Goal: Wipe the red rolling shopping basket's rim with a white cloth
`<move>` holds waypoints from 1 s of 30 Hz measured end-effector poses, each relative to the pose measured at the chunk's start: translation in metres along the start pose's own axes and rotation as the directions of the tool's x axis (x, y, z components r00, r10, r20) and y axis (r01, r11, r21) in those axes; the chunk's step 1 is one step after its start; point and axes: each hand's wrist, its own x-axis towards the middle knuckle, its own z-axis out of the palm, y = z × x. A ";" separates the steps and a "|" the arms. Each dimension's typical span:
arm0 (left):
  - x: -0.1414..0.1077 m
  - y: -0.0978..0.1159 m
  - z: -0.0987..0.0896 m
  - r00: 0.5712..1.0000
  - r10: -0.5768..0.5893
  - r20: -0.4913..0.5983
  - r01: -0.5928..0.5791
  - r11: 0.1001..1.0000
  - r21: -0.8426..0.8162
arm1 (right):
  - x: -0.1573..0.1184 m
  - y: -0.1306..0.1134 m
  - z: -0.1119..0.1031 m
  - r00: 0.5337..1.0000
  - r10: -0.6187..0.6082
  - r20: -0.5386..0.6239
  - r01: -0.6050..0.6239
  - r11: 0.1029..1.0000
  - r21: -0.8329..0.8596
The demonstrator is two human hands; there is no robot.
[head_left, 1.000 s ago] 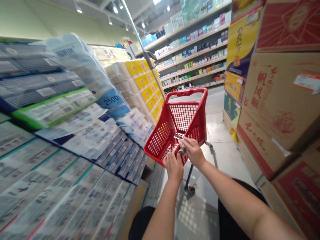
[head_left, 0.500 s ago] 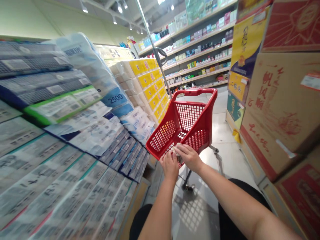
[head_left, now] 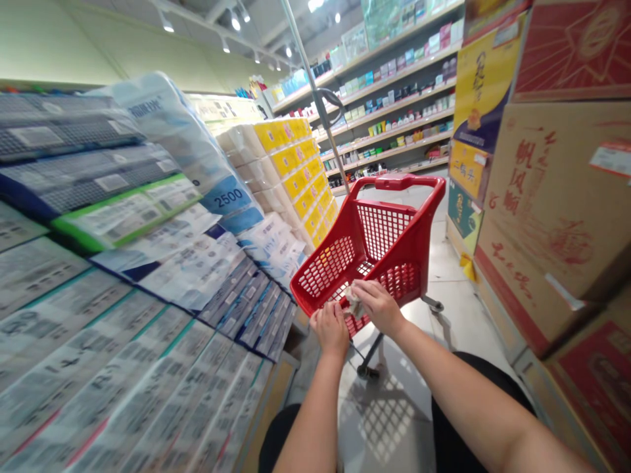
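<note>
A red shopping cart [head_left: 367, 246] with a perforated basket stands in the aisle, its near rim under my hands. My left hand [head_left: 331, 326] is curled over this rim, fingers closed on it. Just to its right, my right hand [head_left: 378, 307] is closed on a crumpled pale cloth [head_left: 353, 299], which lies against the rim between the two hands. The fingertips of my right hand are partly hidden by the cloth.
Stacked tissue packs [head_left: 123, 328] fill the left side, with yellow-labelled packs [head_left: 290, 164] behind them. Cardboard boxes [head_left: 557, 210] line the right. A metal pole [head_left: 315, 85] rises by the cart; shelves of goods [head_left: 394, 112] stand beyond.
The cart's handle end has swung a little to the right. My hands have moved slightly apart, and more of the pale cloth shows between them.
</note>
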 end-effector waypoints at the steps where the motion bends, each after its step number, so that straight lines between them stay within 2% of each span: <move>1: 0.000 0.000 0.000 1.000 -0.001 -0.003 0.001 1.000 0.005 | 0.000 0.001 -0.001 0.999 0.034 -0.026 -0.034 0.999 -0.015; 4: 0.000 -0.002 0.001 1.000 -0.006 -0.005 0.007 1.000 0.016 | 0.000 -0.001 -0.001 0.997 0.060 -0.052 -0.063 0.996 -0.061; 8: -0.001 -0.003 0.001 1.000 -0.014 -0.004 0.015 0.999 0.039 | -0.004 -0.007 0.000 0.999 -0.037 0.025 0.038 0.998 -0.055; 13: -0.003 -0.003 0.000 1.000 0.002 -0.016 -0.001 0.999 0.038 | -0.003 -0.001 -0.003 0.988 0.110 -0.105 -0.119 0.989 -0.084; 19: -0.001 -0.006 0.000 1.000 0.007 0.017 -0.007 1.000 0.026 | -0.005 -0.008 -0.005 0.999 -0.028 0.033 0.030 0.997 -0.066; 23: 0.001 -0.007 -0.001 0.999 0.019 0.046 -0.019 1.000 0.016 | -0.002 -0.003 -0.011 0.990 0.129 -0.051 -0.135 0.981 -0.140; 25: 0.002 -0.006 -0.002 0.997 0.027 0.075 -0.028 1.000 0.014 | -0.003 -0.001 -0.011 0.984 0.165 -0.064 -0.174 0.966 -0.191; 27: 0.004 -0.006 -0.002 0.993 0.034 0.116 -0.038 0.999 0.026 | -0.006 -0.004 -0.007 0.993 0.113 -0.033 -0.118 0.973 -0.200; 30: 0.006 -0.006 -0.001 0.985 0.039 0.166 -0.048 0.997 0.055 | -0.012 -0.014 0.003 0.997 -0.041 0.066 0.049 0.992 -0.118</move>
